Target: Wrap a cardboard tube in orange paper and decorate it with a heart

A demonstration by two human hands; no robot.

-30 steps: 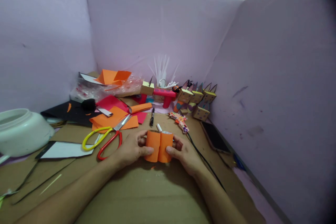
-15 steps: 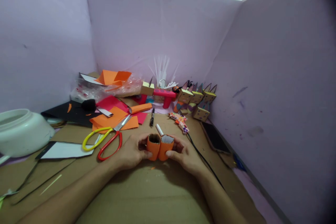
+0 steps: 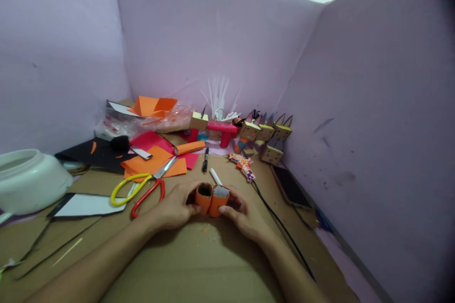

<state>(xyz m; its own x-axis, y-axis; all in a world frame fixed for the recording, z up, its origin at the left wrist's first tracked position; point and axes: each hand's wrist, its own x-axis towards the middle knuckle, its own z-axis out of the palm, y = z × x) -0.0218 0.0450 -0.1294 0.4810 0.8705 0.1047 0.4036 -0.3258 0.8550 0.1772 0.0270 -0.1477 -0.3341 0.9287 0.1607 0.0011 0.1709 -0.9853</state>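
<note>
A: ok so what's going on with your hands there, why use both?

B: You've got two short orange tubes side by side just in front of you, over the cardboard-covered tabletop [image 3: 192, 265]. Your left hand [image 3: 182, 206] has the brown-lined tube [image 3: 203, 205] pinched, thumb on the near side, and your right hand [image 3: 243, 210] has the same sort of grip on the pale-lined tube [image 3: 216, 209]. Their walls touch, so I'd guess you're holding from the outer sides to press them evenly together

A: and why the open ends up?

B: Probably so you can see whether the rims line up, they tip a bit toward you. Can't tell if the bottoms rest on anything or if they're stuck together tbh

A: what about the stuff around you?

B: Your scissors [image 3: 149, 182] lie left with the handles your way, easy to grab I reckon. White marker [image 3: 215, 176] is just behind the tubes, and that patterned glue gun [image 3: 243, 165] sits farther back, its black cord [image 3: 280, 222] passing outside your right hand, which likely leaves your wrists free
</note>
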